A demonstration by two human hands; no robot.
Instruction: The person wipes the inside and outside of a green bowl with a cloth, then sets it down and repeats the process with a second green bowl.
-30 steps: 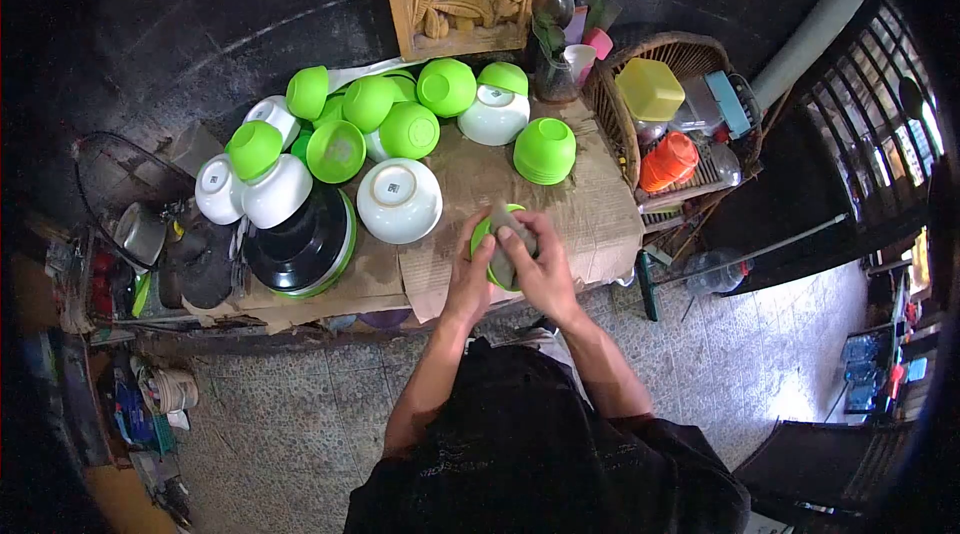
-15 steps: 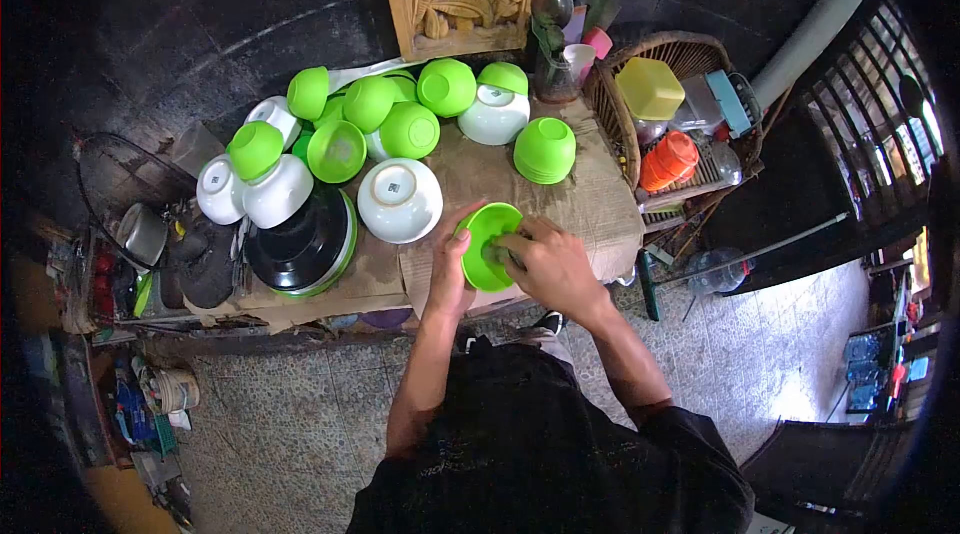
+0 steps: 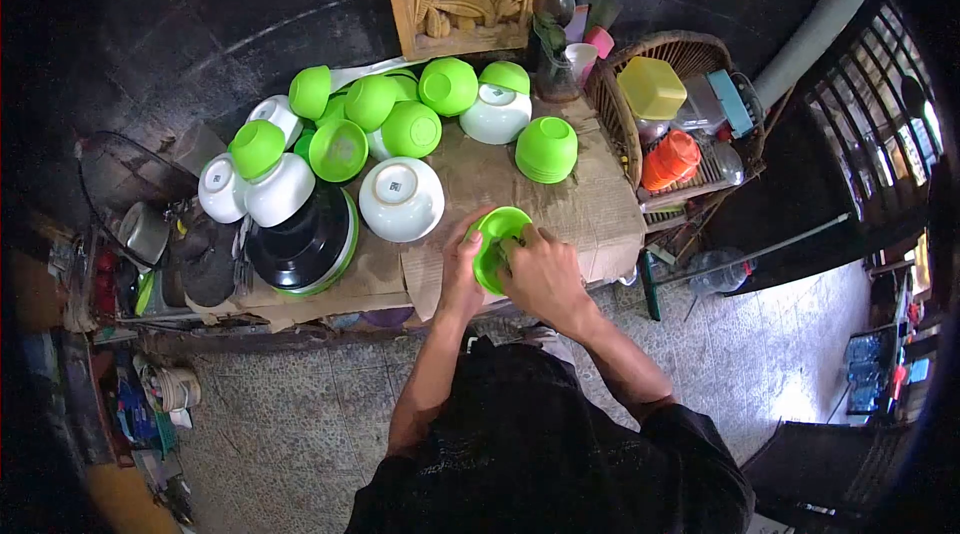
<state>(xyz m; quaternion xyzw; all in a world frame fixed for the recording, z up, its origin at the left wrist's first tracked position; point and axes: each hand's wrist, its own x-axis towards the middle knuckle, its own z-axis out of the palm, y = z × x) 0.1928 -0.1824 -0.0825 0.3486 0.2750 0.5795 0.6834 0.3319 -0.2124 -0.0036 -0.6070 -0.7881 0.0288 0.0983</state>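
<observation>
Gripping the green bowl (image 3: pixel 497 239) with your left hand (image 3: pixel 462 274), your right hand (image 3: pixel 543 279) fingers closed inside it above the counter (image 3: pixel 590 204).

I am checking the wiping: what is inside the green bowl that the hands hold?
The right hand reaches into the green bowl, which the left hand steadies. Its fingers cover the inside; any cloth there is hidden.

No writing can be read. The upturned white bowl (image 3: pixel 401 198) bears a small dark square mark on its base, and another white bowl (image 3: pixel 495 114) shows one too, perhaps stickers, too small to read.
</observation>
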